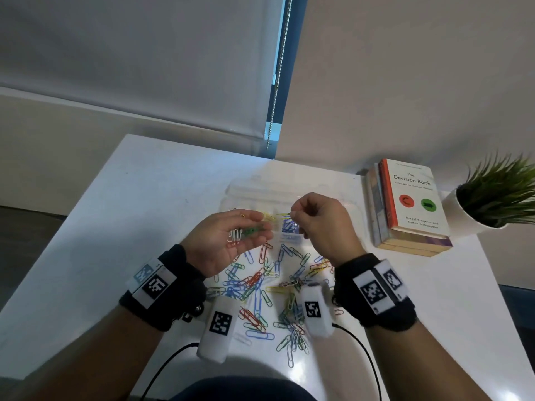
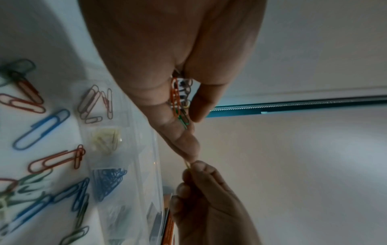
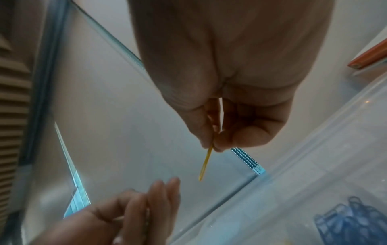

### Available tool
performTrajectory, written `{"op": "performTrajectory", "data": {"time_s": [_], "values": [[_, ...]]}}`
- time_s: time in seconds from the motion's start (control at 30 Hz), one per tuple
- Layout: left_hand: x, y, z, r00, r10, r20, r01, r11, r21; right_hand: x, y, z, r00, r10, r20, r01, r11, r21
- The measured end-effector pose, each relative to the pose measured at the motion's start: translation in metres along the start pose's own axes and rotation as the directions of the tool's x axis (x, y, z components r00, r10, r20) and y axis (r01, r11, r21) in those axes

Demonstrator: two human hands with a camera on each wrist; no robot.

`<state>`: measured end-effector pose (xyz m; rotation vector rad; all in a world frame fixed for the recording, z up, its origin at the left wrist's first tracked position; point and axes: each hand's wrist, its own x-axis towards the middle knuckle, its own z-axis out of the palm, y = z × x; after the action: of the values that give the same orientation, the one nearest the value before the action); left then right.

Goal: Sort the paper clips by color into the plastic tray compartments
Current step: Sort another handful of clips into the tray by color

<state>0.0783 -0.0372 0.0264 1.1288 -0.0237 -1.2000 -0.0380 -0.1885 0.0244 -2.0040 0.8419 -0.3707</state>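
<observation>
My left hand is held palm up above the table and holds a small bunch of paper clips, orange, green and white, under its thumb. My right hand pinches one yellow clip between thumb and forefinger, just right of the left fingertips and above the clear plastic tray. The tray's near compartments hold pink-red clips, yellow clips and blue clips. A mixed pile of loose clips lies on the white table below both wrists.
A stack of books lies right of the tray, with a potted plant beyond it. The table's left edge drops to the floor. Cables trail from both wristbands near the front edge.
</observation>
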Motion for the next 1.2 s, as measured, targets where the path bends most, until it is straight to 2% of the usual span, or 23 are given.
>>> {"op": "performTrajectory", "data": {"time_s": [0.1, 0.2, 0.27, 0.33, 0.37, 0.43, 0.5, 0.57, 0.73, 0.87, 1.07, 1.2], "values": [[-0.001, 0.002, -0.006, 0.999, -0.038, -0.002, 0.037, 0.989, -0.145, 0.02, 0.001, 0.019, 0.998, 0.025, 0.05, -0.017, 0.989, -0.149], [-0.001, 0.002, -0.011, 0.997, -0.072, 0.037, 0.078, 0.979, -0.191, 0.028, -0.003, 0.031, 0.992, 0.058, 0.116, -0.031, 0.973, -0.227], [-0.001, 0.002, -0.012, 0.995, -0.09, 0.048, 0.096, 0.984, -0.153, 0.025, -0.009, 0.029, 0.996, 0.017, 0.087, 0.005, 0.969, -0.248], [0.0, 0.002, -0.012, 0.993, -0.106, 0.05, 0.109, 0.991, -0.083, 0.016, -0.019, 0.023, 0.994, -0.089, 0.063, 0.1, 0.975, -0.199], [0.001, 0.001, -0.011, 0.992, -0.112, 0.061, 0.115, 0.992, -0.046, 0.01, -0.027, 0.021, 0.987, -0.137, 0.087, 0.15, 0.974, -0.168], [0.002, -0.001, -0.008, 0.988, -0.116, 0.101, 0.115, 0.993, 0.02, 0.0, -0.038, 0.02, 0.961, -0.175, 0.212, 0.209, 0.966, -0.152], [0.002, -0.005, -0.002, 0.989, -0.11, 0.104, 0.102, 0.991, 0.082, -0.005, -0.04, 0.023, 0.93, -0.149, 0.335, 0.241, 0.938, -0.25], [0.003, -0.008, 0.001, 0.991, -0.106, 0.083, 0.094, 0.987, 0.134, -0.007, -0.037, 0.027, 0.928, -0.13, 0.35, 0.245, 0.92, -0.306], [0.004, -0.013, -0.002, 0.994, -0.099, 0.051, 0.084, 0.968, 0.236, -0.015, -0.028, 0.035, 0.939, -0.114, 0.326, 0.19, 0.958, -0.214], [0.002, -0.012, -0.002, 0.991, -0.116, 0.064, 0.095, 0.959, 0.267, -0.015, -0.025, 0.025, 0.938, -0.054, 0.342, 0.043, 0.998, 0.038], [0.007, -0.013, -0.006, 0.998, -0.06, 0.005, 0.057, 0.971, 0.231, -0.008, -0.024, 0.011, 0.973, 0.028, 0.227, -0.098, 0.949, 0.301], [0.009, -0.01, -0.009, 0.998, -0.061, -0.019, 0.063, 0.982, 0.18, -0.003, -0.019, 0.011, 0.983, 0.065, 0.171, -0.118, 0.939, 0.324]]}}
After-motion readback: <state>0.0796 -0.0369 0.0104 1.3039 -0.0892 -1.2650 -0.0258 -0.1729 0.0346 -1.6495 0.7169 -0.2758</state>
